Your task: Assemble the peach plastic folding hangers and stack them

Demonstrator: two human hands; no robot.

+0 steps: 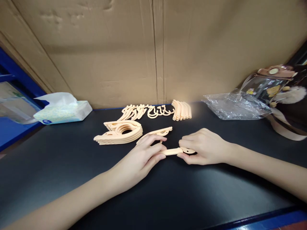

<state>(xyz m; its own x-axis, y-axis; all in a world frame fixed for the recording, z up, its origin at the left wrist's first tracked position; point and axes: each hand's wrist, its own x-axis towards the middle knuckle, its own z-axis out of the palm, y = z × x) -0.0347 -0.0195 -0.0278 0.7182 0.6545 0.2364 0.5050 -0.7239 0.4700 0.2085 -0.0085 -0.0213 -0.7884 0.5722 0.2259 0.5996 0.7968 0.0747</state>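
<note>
A cream plastic folding hanger arm (173,152) is held level just above the black table. My left hand (145,155) pinches its left end between thumb and fingers. The fingers of my right hand (203,147) close on its right end, where a narrower piece with a dark hole (187,150) shows; whether the two are joined I cannot tell. Right behind my left fingers lies another cream hanger piece (160,131), partly covered by that hand. To the left sits a neat stack of folded hangers (120,137).
Along the cardboard wall (107,57) lie cream hooks (153,111), curved arm pieces (131,112) and a row of tube-like arms (181,110). A tissue pack (64,111) stands at left. Crumpled clear plastic (237,107) and a transparent bag (263,83) with a strap are at right.
</note>
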